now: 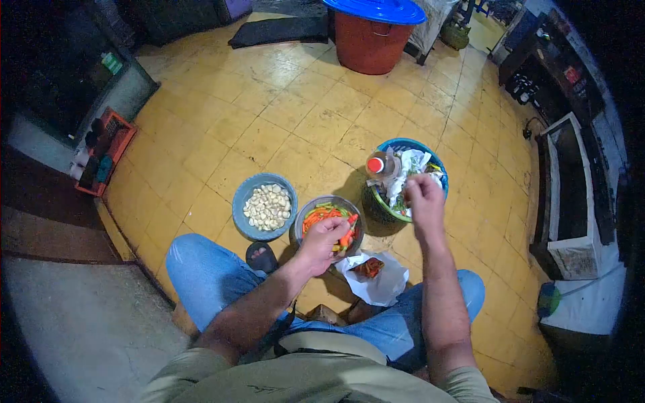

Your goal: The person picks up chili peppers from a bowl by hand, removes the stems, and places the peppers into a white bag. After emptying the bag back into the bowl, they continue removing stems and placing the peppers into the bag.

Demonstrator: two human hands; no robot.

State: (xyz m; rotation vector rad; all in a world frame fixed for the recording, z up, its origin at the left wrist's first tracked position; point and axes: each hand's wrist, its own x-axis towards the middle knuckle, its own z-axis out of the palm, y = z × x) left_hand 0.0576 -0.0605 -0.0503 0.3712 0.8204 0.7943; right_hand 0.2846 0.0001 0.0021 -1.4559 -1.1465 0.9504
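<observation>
My left hand [324,243] is closed in a pinch over a grey bowl [361,218] of red, orange and green chilies [314,216]. A red chili [349,236] shows at its fingertips. Above a trash-filled basket [439,163] my right hand [426,196] has its fingers pressed together; whatever they hold is too small to make out. Crumpled white plastic [411,164] and a clear bottle [381,168] with a red cap lie in the basket. Below the bowl, a white paper sheet [390,285] carries a small heap of reddish-brown chilies [369,268].
A blue-grey basin [239,225] of peeled garlic cloves [267,207] sits left of the chili bowl. Farther off stands a red-brown tub [369,50] with a blue lid [383,9]. An orange crate [121,148] lies at left, a white-framed cabinet [571,201] at right.
</observation>
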